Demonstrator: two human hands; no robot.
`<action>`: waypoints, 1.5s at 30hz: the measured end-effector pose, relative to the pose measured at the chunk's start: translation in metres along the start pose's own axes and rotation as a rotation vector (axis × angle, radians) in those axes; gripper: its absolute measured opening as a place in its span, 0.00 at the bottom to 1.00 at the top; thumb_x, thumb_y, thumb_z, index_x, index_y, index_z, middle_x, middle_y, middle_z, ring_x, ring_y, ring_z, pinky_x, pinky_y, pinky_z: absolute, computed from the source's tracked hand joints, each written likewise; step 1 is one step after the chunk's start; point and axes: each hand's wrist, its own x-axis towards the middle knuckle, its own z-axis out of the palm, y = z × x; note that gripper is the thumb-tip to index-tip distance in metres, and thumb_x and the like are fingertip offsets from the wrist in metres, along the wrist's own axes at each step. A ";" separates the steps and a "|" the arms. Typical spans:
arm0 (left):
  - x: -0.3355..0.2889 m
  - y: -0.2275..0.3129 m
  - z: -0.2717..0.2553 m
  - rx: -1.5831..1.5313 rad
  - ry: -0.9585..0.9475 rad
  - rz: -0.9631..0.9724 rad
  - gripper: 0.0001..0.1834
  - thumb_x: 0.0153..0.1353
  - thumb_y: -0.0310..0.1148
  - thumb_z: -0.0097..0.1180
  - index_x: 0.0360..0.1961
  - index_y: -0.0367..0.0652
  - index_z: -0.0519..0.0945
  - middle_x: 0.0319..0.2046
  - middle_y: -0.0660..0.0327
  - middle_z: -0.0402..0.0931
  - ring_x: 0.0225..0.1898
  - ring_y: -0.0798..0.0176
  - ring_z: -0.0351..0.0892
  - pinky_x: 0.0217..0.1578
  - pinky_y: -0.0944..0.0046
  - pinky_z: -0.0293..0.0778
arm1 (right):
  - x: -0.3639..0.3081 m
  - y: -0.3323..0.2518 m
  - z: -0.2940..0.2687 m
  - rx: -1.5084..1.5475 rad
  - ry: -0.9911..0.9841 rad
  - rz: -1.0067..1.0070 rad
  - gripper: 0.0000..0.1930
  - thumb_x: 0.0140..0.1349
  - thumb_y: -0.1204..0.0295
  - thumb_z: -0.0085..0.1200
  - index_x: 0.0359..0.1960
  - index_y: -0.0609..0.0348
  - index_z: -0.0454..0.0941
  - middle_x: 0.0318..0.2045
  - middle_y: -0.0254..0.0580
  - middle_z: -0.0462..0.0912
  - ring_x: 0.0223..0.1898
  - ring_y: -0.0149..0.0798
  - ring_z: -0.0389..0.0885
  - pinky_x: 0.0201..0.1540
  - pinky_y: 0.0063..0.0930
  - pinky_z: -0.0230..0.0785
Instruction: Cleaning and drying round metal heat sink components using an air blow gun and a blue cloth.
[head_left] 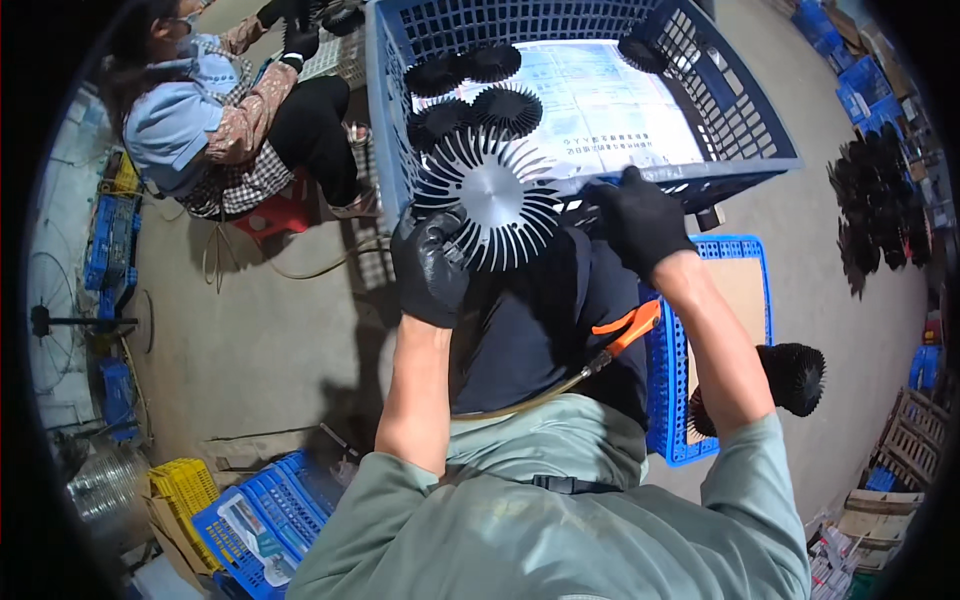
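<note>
My left hand (432,262), in a black glove, grips the left edge of a round radial-fin heat sink (493,197). Its bare silver disc and curved fins face up, over the front left part of a dark blue plastic crate (745,170). To the right of the heat sink is my right hand (640,215), also gloved in black, by the crate's front rim. Its fingers point toward the fins but blend into the dark background, so their grip is unclear. Inside the crate, several black heat sinks (507,108) lie on printed white paper (630,110).
An orange-handled air gun (632,325) with a hose rests on my lap. At my right stands a blue crate (675,400) with cardboard and black heat sinks (792,380). A seated co-worker (190,125) works at the left. More black heat sinks (880,200) cover the floor at right.
</note>
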 end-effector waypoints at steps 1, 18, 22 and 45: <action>0.000 -0.001 -0.001 0.114 -0.045 0.044 0.15 0.52 0.15 0.48 0.41 0.36 0.78 0.35 0.60 0.78 0.38 0.65 0.79 0.41 0.67 0.78 | -0.003 -0.003 -0.006 0.104 0.076 0.017 0.17 0.50 0.75 0.57 0.45 0.46 0.80 0.29 0.48 0.75 0.30 0.50 0.81 0.29 0.38 0.74; 0.000 0.006 -0.003 -0.044 0.035 -0.154 0.13 0.54 0.18 0.47 0.40 0.35 0.78 0.33 0.61 0.78 0.36 0.66 0.78 0.40 0.68 0.75 | -0.014 -0.074 -0.038 0.390 0.049 -0.016 0.13 0.54 0.72 0.55 0.43 0.49 0.79 0.30 0.48 0.76 0.28 0.51 0.79 0.30 0.43 0.72; -0.006 0.026 0.027 -0.137 0.005 -0.126 0.13 0.54 0.18 0.48 0.40 0.37 0.78 0.32 0.63 0.78 0.34 0.68 0.78 0.39 0.69 0.74 | -0.004 -0.095 -0.008 0.278 0.075 0.001 0.15 0.53 0.71 0.56 0.45 0.48 0.79 0.29 0.47 0.76 0.28 0.53 0.78 0.32 0.43 0.72; -0.007 0.019 0.020 -0.314 0.115 -0.284 0.12 0.54 0.18 0.51 0.40 0.37 0.78 0.32 0.61 0.78 0.33 0.66 0.79 0.35 0.67 0.76 | -0.014 -0.083 -0.026 0.312 0.020 -0.115 0.14 0.49 0.70 0.55 0.39 0.55 0.77 0.34 0.49 0.76 0.31 0.50 0.80 0.31 0.42 0.74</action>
